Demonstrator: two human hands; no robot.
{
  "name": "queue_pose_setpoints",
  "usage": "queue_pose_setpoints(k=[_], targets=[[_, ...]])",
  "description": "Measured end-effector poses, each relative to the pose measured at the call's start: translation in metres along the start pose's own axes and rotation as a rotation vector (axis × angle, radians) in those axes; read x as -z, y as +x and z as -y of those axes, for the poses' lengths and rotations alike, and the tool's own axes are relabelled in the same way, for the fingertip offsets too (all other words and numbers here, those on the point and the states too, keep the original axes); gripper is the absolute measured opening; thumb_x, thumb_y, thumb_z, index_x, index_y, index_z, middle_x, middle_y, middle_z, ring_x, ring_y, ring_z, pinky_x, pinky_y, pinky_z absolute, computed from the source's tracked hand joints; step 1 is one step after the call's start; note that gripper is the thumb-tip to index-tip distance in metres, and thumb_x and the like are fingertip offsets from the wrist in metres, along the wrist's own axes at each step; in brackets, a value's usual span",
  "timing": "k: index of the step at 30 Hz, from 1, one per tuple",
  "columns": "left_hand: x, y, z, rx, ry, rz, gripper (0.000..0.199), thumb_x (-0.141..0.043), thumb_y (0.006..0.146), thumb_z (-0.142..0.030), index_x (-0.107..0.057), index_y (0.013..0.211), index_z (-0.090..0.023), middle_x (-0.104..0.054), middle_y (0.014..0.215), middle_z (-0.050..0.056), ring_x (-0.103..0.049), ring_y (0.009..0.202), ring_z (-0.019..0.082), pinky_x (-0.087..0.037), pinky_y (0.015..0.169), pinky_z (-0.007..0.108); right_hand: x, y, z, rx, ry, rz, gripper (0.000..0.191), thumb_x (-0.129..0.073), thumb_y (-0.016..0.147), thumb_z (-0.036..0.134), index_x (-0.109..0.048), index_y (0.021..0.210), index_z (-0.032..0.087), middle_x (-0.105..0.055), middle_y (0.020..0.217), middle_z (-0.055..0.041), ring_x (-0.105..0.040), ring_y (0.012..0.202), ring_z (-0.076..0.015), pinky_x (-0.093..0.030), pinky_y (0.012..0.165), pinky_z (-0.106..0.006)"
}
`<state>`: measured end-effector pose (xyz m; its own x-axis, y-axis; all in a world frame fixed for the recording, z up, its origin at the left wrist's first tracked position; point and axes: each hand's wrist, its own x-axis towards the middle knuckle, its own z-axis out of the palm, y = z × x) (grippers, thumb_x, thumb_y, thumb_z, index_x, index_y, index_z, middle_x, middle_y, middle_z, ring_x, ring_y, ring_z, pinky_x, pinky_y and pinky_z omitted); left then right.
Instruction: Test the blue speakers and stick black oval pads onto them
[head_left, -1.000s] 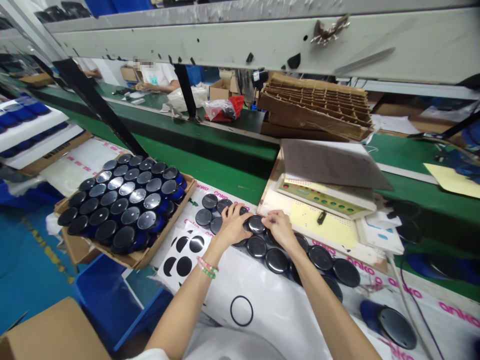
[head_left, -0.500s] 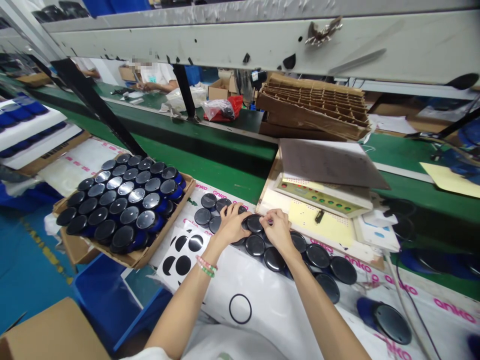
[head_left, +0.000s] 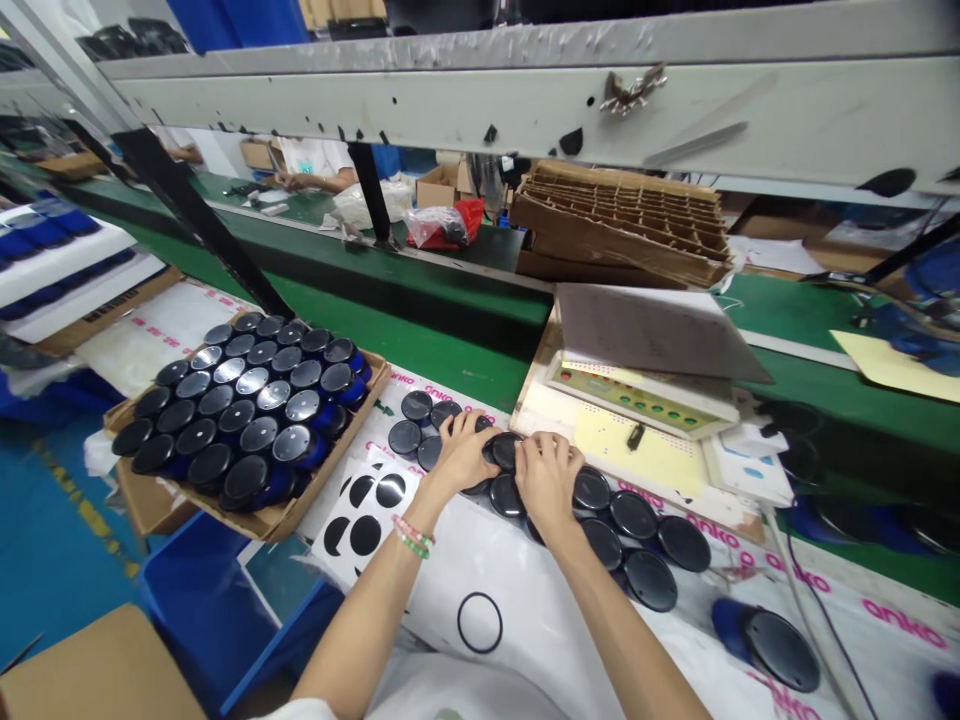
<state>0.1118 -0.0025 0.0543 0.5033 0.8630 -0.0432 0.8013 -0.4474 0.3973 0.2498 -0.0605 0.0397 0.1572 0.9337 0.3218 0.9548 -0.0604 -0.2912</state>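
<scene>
Two rows of black round-topped containers (head_left: 632, 513) run along the bench in front of me. My left hand (head_left: 465, 452) is curved over the containers left of centre, its thumb against the edge of one black round-topped container (head_left: 504, 451). At that container's right side is my right hand (head_left: 549, 478), with bent fingers pressed together on the rim and covering part of the neighbouring tops. What lies beneath both palms is hidden. A white sheet of black round stickers (head_left: 365, 535) lies left of my left forearm.
At left, a cardboard tray (head_left: 283, 522) holds many blue containers with black bases or tops. Behind my hands stand a control box (head_left: 645, 392) and a green conveyor (head_left: 442, 335). A blue bin (head_left: 196, 580) sits below, and one container (head_left: 780, 645) lies tilted at right.
My right hand has gone from a raised pinch beside the container to bent fingers laid down on its rim. My left hand has hardly moved. The view has shifted slightly.
</scene>
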Motion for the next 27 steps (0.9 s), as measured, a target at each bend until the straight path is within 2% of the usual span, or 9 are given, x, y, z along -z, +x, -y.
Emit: queue_pose_setpoints(k=[5,10,13,14,16,18,21,24,27], targets=[[0.000,0.002,0.003,-0.009,-0.032,0.012,0.051,-0.069,0.063,-0.028,-0.058,0.113,-0.032,-0.040,0.132,0.004,-0.032,0.125,0.029,-0.013,0.107,0.052,0.005,-0.012,0.011,0.093,-0.085,0.026,0.026,-0.041,0.090,0.019,-0.065,0.098,0.012,-0.062,0.102,-0.0150,-0.042,0.103,-0.0304,-0.022,0.088,-0.049],[0.005,0.002,-0.002,-0.009,-0.072,-0.010,0.033,-0.062,0.076,-0.037,-0.061,0.109,-0.033,-0.042,0.133,0.001,-0.032,0.128,0.027,-0.015,0.108,0.050,0.011,-0.013,0.012,0.130,-0.090,0.072,0.024,-0.045,0.086,0.017,-0.065,0.100,0.014,-0.059,0.108,-0.0161,-0.041,0.108,-0.0327,-0.024,0.090,-0.051],[0.016,-0.019,0.002,0.058,-0.080,-0.117,0.038,-0.057,0.082,-0.036,-0.053,0.120,-0.034,-0.034,0.141,0.001,-0.025,0.132,0.026,-0.019,0.109,0.044,0.021,-0.004,0.004,0.086,-0.060,0.091,0.023,-0.049,0.086,0.024,-0.063,0.100,0.012,-0.058,0.103,-0.0193,-0.042,0.106,-0.0370,-0.027,0.086,-0.054],[0.020,-0.032,0.009,0.105,-0.082,-0.157,0.037,-0.053,0.086,-0.034,-0.049,0.123,-0.033,-0.034,0.141,0.002,-0.026,0.132,0.025,-0.022,0.108,0.042,0.025,-0.002,0.003,0.059,-0.047,0.090,0.025,-0.050,0.086,0.027,-0.061,0.102,0.011,-0.056,0.104,-0.0213,-0.041,0.106,-0.0392,-0.027,0.084,-0.056],[0.027,-0.062,0.028,0.232,-0.088,-0.207,0.033,-0.043,0.092,-0.031,-0.047,0.125,-0.026,-0.045,0.132,0.006,-0.041,0.122,0.022,-0.033,0.101,0.042,0.029,-0.004,0.009,0.044,-0.001,0.110,0.029,-0.050,0.086,0.029,-0.058,0.107,0.011,-0.053,0.108,-0.0224,-0.040,0.107,-0.0410,-0.028,0.083,-0.056],[0.028,-0.095,0.052,0.363,-0.098,-0.187,0.028,-0.043,0.093,-0.031,-0.051,0.116,-0.017,-0.058,0.110,0.007,-0.057,0.097,0.018,-0.046,0.086,0.040,0.026,-0.018,0.030,0.135,0.085,0.198,0.024,-0.054,0.084,0.029,-0.059,0.105,0.017,-0.055,0.107,-0.0163,-0.045,0.104,-0.0355,-0.034,0.084,-0.049],[0.019,-0.134,0.082,0.512,-0.114,-0.090,0.025,-0.052,0.089,-0.035,-0.058,0.098,-0.013,-0.061,0.086,0.002,-0.060,0.073,0.013,-0.051,0.070,0.033,0.007,-0.054,0.083,0.349,0.225,0.412,0.019,-0.066,0.077,0.030,-0.062,0.092,0.020,-0.060,0.093,-0.0053,-0.055,0.088,-0.0218,-0.044,0.077,-0.035],[0.007,-0.148,0.093,0.593,-0.126,-0.018,0.024,-0.053,0.088,-0.036,-0.059,0.093,-0.013,-0.061,0.085,0.002,-0.060,0.073,0.013,-0.051,0.069,0.032,-0.017,-0.083,0.129,0.382,0.260,0.540,0.026,-0.061,0.083,0.037,-0.059,0.096,0.014,-0.060,0.097,-0.0049,-0.057,0.087,-0.0180,-0.047,0.075,-0.036],[0.001,-0.147,0.093,0.632,-0.131,0.011,0.025,-0.053,0.088,-0.036,-0.058,0.097,-0.013,-0.061,0.091,0.003,-0.060,0.078,0.014,-0.051,0.072,0.033,-0.030,-0.089,0.145,0.358,0.297,0.591,0.024,-0.059,0.085,0.034,-0.058,0.097,0.013,-0.059,0.100,-0.0051,-0.057,0.090,-0.0184,-0.047,0.078,-0.038]])
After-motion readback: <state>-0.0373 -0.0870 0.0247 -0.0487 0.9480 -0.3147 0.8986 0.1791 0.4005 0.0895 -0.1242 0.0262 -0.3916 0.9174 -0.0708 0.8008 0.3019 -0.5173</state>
